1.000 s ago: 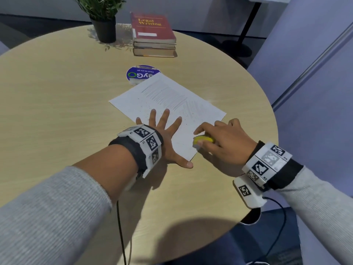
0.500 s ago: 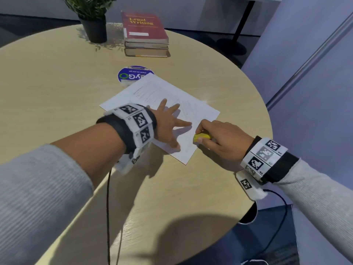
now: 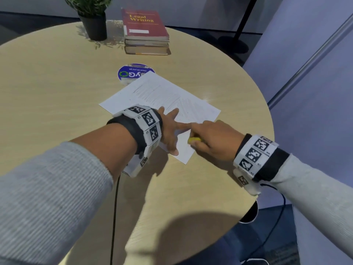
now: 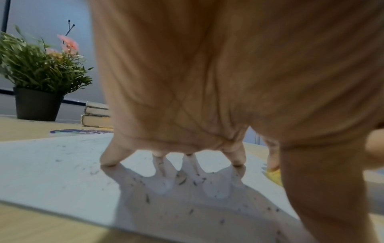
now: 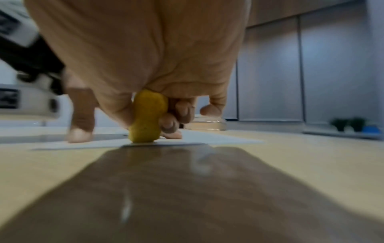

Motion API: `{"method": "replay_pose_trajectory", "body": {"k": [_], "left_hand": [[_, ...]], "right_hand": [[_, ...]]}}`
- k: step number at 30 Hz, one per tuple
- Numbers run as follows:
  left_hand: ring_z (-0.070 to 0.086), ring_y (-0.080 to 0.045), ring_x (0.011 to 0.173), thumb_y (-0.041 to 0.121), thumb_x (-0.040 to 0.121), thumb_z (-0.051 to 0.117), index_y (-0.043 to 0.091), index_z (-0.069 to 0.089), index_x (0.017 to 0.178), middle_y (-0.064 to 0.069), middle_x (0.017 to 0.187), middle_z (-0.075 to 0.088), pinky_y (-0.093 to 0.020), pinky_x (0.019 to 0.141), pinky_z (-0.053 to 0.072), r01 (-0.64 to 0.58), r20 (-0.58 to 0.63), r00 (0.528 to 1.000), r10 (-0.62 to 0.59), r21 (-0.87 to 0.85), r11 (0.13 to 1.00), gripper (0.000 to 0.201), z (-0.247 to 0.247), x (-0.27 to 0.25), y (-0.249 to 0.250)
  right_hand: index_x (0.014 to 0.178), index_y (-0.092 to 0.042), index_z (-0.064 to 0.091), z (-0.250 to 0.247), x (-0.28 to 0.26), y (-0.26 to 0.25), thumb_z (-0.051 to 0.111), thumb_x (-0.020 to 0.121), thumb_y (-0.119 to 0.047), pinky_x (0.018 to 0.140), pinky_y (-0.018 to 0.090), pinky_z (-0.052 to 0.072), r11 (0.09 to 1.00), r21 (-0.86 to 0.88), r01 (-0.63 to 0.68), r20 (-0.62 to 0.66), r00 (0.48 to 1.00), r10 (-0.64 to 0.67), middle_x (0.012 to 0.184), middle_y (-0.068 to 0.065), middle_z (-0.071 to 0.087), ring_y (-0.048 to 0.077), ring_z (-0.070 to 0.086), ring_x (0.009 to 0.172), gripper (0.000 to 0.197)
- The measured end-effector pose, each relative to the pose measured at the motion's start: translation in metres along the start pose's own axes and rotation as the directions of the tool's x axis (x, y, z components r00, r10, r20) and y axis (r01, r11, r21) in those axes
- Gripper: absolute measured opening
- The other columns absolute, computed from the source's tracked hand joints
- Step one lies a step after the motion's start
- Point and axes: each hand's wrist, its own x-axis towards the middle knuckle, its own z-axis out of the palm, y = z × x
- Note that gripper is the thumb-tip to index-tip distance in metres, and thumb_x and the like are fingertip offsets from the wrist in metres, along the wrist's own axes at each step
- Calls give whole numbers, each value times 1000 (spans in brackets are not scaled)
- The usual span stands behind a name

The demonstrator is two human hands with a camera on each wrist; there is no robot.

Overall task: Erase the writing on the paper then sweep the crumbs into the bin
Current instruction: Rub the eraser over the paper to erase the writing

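Note:
A white sheet of paper (image 3: 164,94) with faint pencil lines lies on the round wooden table (image 3: 47,88). My left hand (image 3: 171,129) presses on the sheet's near part with spread straight fingers (image 4: 110,157). Dark eraser crumbs (image 4: 182,180) lie scattered on the paper (image 4: 51,172) under that hand. My right hand (image 3: 212,140) grips a yellow eraser (image 3: 193,140) and holds it down on the paper's near right edge. In the right wrist view the yellow eraser (image 5: 146,118) stands on end on the paper (image 5: 207,139), pinched between thumb and curled fingers.
A round blue-and-white sticker (image 3: 131,73) on the table lies partly under the paper's far corner. A stack of books (image 3: 146,33) and a potted plant (image 3: 93,18) stand at the table's far side. The table edge (image 3: 267,134) curves close to my right wrist.
My left hand has slid up the paper and turned, its fingers now pointing right toward the eraser. The right hand with the eraser has moved slightly left onto the sheet.

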Motion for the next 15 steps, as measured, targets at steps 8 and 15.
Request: {"method": "replay_pose_trajectory", "body": {"k": [8,15], "left_hand": [[-20,-46,145,58,83,69,53,-15,148,-12,161,-26,-62,115,4,11,-12,1000,-11,21,1000,107,4,11,-5],[-17,-47,146,62,83,66,47,-15,151,-15,161,-25,-60,115,8,20,-17,1000,-20,16,1000,107,8,6,-4]], "right_hand": [[101,-20,54,-3,-2,-4,44,95,-37,69,34,34,1000,-2,-18,12,1000,18,88,-6,59,19,53,86,21],[102,-22,52,-8,-2,8,45,94,-42,69,34,35,997,23,-80,13,997,80,93,-5,63,16,52,85,22]]}}
